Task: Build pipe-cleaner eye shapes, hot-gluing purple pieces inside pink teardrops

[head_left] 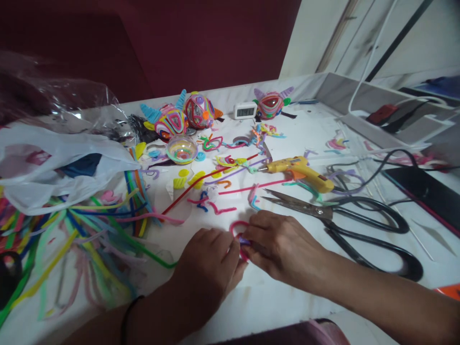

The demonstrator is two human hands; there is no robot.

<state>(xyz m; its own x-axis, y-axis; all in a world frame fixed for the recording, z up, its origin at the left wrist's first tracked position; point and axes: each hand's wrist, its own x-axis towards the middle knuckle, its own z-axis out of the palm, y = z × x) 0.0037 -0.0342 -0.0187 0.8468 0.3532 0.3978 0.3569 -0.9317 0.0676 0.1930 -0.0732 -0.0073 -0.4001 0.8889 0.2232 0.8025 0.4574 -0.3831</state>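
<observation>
Item, near table edge: we are pinching a pink pipe-cleaner loop point(240, 229) between our two hands; a small purple piece sits at the pinch point. Our left hand point(210, 268) is curling its fingers closed against the loop's left side; our right hand point(278, 244) is closing thumb and fingers on its right side.

Item, just right of the hands: we are seeing large black-handled scissors point(345, 215) lying flat, blades apart.

Item, behind the scissors: yellow glue gun point(298, 170).

Item, left: loose pipe cleaners point(89, 225) spilling from a white plastic bag point(53, 163).

Item, far side: three decorated balls point(187, 115), a clear dome point(181, 148), a small digital clock point(245, 111).
</observation>
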